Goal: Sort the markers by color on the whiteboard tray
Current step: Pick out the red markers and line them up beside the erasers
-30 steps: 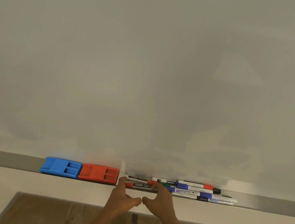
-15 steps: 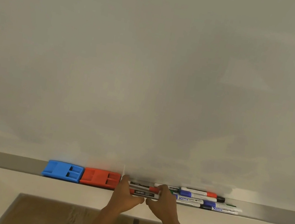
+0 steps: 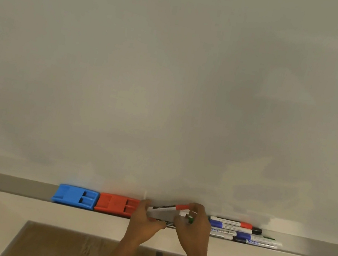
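A grey whiteboard tray (image 3: 7, 184) runs across the bottom of the board. My left hand (image 3: 144, 223) and my right hand (image 3: 195, 227) hold the two ends of a red-capped marker (image 3: 168, 208), which is tilted up at its right end above the tray. A green marker (image 3: 190, 220) shows under my right fingers; which hand grips it I cannot tell. To the right lies a pile of markers (image 3: 244, 232) with red, black, blue and green caps. A dark marker (image 3: 170, 224) lies in the tray below my hands.
A blue eraser (image 3: 74, 196) and a red eraser (image 3: 117, 205) sit side by side in the tray, left of my hands. The whiteboard (image 3: 171, 83) fills the view above. A pale ledge and wooden floor (image 3: 74, 251) lie below.
The view has shifted down and right. My hands have closed on the red-capped marker and lifted it off the tray, its capped end raised.
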